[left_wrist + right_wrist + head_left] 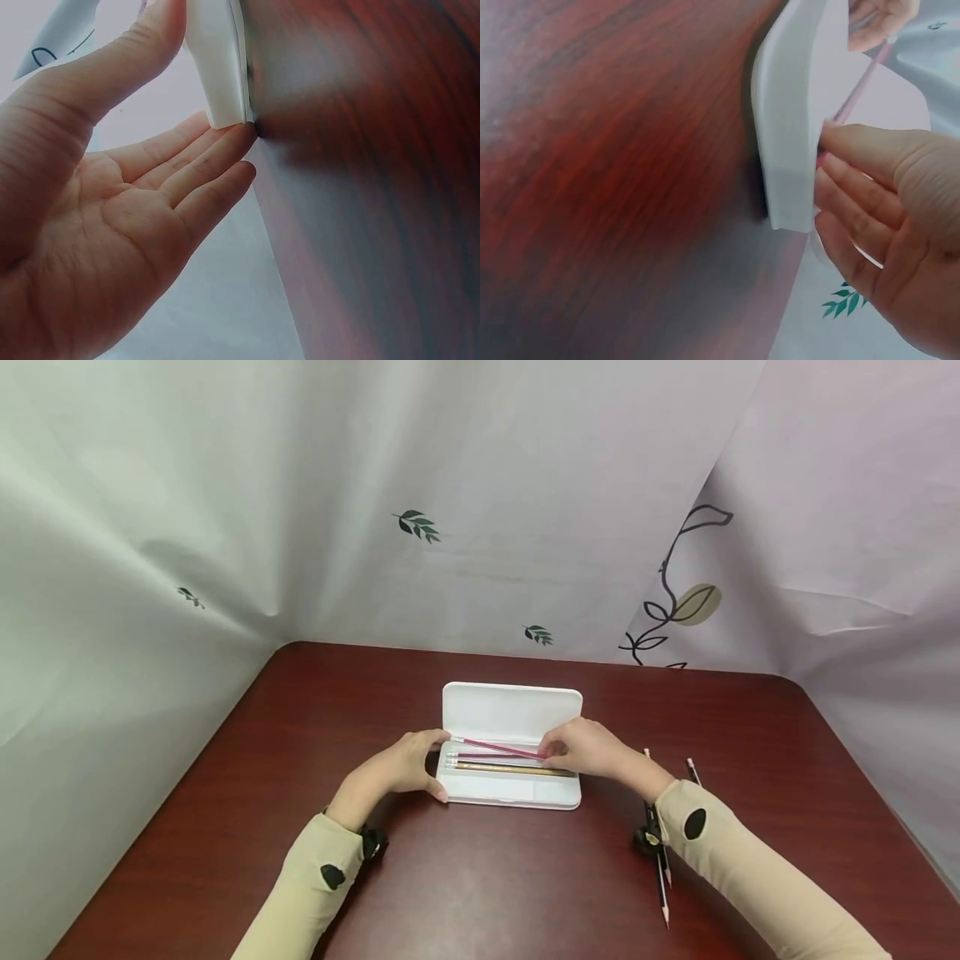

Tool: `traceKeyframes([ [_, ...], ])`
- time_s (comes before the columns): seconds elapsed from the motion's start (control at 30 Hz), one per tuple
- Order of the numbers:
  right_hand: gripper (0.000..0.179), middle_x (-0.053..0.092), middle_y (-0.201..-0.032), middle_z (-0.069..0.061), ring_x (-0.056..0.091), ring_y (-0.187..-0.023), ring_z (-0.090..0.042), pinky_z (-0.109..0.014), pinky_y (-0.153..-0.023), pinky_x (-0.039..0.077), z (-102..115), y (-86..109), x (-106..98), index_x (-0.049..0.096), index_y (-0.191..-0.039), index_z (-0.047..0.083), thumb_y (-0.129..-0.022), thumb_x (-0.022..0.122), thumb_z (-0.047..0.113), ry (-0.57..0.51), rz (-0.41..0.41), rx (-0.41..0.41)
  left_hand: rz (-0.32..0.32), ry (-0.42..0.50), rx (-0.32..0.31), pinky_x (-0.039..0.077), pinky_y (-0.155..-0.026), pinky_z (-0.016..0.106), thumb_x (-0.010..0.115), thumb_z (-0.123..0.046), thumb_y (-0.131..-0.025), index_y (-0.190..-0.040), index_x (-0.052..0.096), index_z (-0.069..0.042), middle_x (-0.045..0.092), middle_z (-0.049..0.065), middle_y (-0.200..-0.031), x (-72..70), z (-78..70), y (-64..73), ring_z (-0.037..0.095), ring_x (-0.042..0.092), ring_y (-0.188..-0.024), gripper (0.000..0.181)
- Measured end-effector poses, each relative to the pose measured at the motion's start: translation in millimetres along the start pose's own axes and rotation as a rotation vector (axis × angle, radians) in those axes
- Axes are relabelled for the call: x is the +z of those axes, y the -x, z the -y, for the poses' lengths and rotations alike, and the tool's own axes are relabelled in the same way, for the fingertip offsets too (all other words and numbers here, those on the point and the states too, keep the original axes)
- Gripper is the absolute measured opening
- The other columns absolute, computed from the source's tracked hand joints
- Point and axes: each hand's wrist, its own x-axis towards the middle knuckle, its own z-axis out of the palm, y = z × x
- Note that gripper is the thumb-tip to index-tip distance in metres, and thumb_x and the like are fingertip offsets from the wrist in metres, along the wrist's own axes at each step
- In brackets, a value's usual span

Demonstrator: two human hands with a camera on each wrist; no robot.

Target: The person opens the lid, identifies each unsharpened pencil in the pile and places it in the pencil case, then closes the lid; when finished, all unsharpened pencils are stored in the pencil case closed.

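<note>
A white pencil case (512, 789) lies on the table with its lid (512, 712) raised. Several pencils, among them a gold one (487, 768), lie inside it. My right hand (588, 747) is over the case's right part, pinching a pink pencil (491, 745) between thumb and fingers. That pencil (866, 86) slants across the case, its far end near the left hand. At the case's left end, my left hand (405, 764) is spread, with digits touching the front and back corners. In the left wrist view, the left hand's fingers (202, 157) are fairly straight against the case end.
Dark pencils (663, 893) lie on the table beneath and beside the right forearm, partly hidden by it; another pencil end (693, 768) shows beyond the sleeve. The dark red table (360, 693) meets a pale leaf-patterned cloth (480, 568) at the back and sides.
</note>
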Motion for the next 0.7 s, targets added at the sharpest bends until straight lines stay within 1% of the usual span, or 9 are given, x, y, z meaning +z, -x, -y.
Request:
traceKeyframes([
  [0.2, 0.007, 0.066, -0.073, 0.013, 0.059, -0.068, 0.000, -0.025, -0.064, 0.049, 2.9, 3.3, -2.7, 0.072, -0.085, 0.018, -0.079, 0.072, 0.015, 0.016, 0.019, 0.015, -0.002, 0.007, 0.003, 0.038, -0.102, 0.042, 0.090, -0.021, -0.056, -0.129, 0.047, 0.004, 0.056, 0.018, -0.127, 1.7, -1.4, 0.9, 0.029, 0.051, -0.120, 0.088],
  [0.33, 0.010, 0.067, -0.076, 0.010, 0.057, -0.068, -0.002, -0.025, -0.063, 0.048, 0.3, 6.6, -3.6, 0.072, -0.087, 0.017, -0.078, 0.073, 0.012, 0.015, 0.014, -0.005, -0.005, 0.011, 0.006, 0.039, -0.101, 0.043, 0.090, -0.020, -0.056, -0.129, 0.047, 0.004, 0.057, 0.019, -0.126, 1.9, -2.7, 0.8, 0.029, 0.052, -0.119, 0.088],
  [0.43, 0.011, 0.068, -0.081, 0.009, 0.055, -0.068, -0.003, -0.025, -0.064, 0.048, -1.8, 7.7, -3.0, 0.072, -0.089, 0.016, -0.079, 0.072, 0.011, 0.016, -0.009, -0.023, -0.010, 0.014, 0.008, 0.039, -0.101, 0.043, 0.090, -0.020, -0.055, -0.128, 0.048, 0.004, 0.058, 0.019, -0.125, 1.8, -2.6, 1.2, 0.029, 0.053, -0.118, 0.087],
  [0.53, 0.012, 0.069, -0.085, 0.009, 0.057, -0.071, -0.004, -0.026, -0.066, 0.049, -1.9, 7.5, -2.3, 0.072, -0.091, 0.017, -0.080, 0.071, 0.011, 0.008, -0.041, -0.021, -0.014, 0.018, 0.007, 0.040, -0.100, 0.043, 0.090, -0.019, -0.055, -0.127, 0.049, 0.004, 0.058, 0.018, -0.124, 1.8, -1.9, 1.5, 0.029, 0.053, -0.117, 0.087],
  [0.63, 0.013, 0.069, -0.088, 0.008, 0.061, -0.078, -0.006, -0.028, -0.070, 0.051, -0.9, 7.5, -3.1, 0.072, -0.092, 0.016, -0.081, 0.070, 0.010, 0.004, -0.066, -0.021, -0.011, 0.020, -0.004, 0.039, -0.100, 0.043, 0.090, -0.019, -0.055, -0.128, 0.049, 0.003, 0.058, 0.018, -0.125, 1.7, -1.7, 1.3, 0.029, 0.053, -0.118, 0.086],
  [0.7, 0.014, 0.069, -0.089, 0.007, 0.061, -0.078, -0.007, -0.028, -0.070, 0.051, -0.4, 8.8, -4.8, 0.072, -0.093, 0.016, -0.081, 0.070, 0.009, 0.006, -0.074, -0.017, -0.007, 0.023, -0.015, 0.039, -0.101, 0.043, 0.090, -0.019, -0.055, -0.128, 0.048, 0.003, 0.057, 0.019, -0.125, 1.7, -1.8, 1.0, 0.029, 0.052, -0.119, 0.087],
])
